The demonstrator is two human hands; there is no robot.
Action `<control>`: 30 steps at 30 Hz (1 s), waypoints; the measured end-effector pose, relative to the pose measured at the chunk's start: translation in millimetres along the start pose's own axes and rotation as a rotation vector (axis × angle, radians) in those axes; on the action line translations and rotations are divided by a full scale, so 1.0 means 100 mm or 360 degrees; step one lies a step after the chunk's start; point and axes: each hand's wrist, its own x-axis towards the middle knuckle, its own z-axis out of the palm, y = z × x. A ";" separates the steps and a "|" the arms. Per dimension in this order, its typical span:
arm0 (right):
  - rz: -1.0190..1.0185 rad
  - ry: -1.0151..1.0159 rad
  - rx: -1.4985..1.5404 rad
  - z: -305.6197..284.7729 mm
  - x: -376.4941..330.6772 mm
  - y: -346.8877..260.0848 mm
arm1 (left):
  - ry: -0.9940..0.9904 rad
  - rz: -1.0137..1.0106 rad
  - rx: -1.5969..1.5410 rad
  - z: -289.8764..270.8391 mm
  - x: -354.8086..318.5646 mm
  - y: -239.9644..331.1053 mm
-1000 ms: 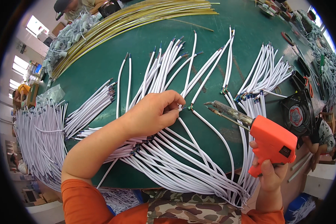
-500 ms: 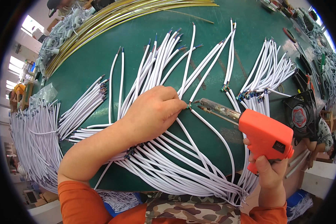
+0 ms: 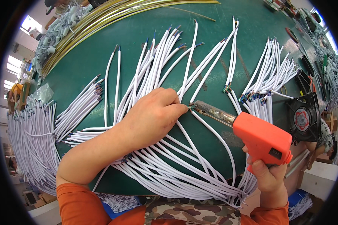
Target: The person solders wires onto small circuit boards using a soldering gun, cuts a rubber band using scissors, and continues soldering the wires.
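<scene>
My right hand (image 3: 269, 176) is wrapped round the grip of an orange soldering gun (image 3: 263, 135). Its metal tip points left and meets a small joint of bared coloured wires (image 3: 191, 106) between white cables. Just left of that joint, my left hand (image 3: 156, 114) is closed in a pinch at the cable ends; the fingertips partly hide what they grip. One white cable (image 3: 218, 134) runs from the joint down toward me. Under and around my left forearm lie many more white cables (image 3: 176, 170) with stripped ends.
On the green table (image 3: 210, 41), a bundle of joined cables (image 3: 268, 75) and a black fan (image 3: 303, 117) are at right. A thick cable stack (image 3: 32, 138) stands at left. Long yellowish strips (image 3: 101, 22) and pale connectors (image 3: 64, 28) line the far left. Another person's arm (image 3: 311, 150) shows at right.
The soldering gun has moved left and slightly down, bringing its tip onto the wire joint. My left hand has barely shifted.
</scene>
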 end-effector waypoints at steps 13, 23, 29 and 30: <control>-0.0150 -0.0052 0.0026 0.01 0.02 0.11 | -0.0027 0.0039 0.0087 0.02 -0.02 0.01; -0.0172 -0.0094 -0.0101 -0.04 0.02 0.10 | -0.0028 0.0041 0.0075 0.02 0.00 0.03; -0.0318 -0.0184 -0.0127 -0.09 0.02 0.16 | -0.0049 0.0046 0.0074 0.01 0.01 0.04; -0.0317 -0.0183 -0.0127 -0.09 0.01 0.16 | -0.0064 0.0042 0.0080 0.00 0.01 0.04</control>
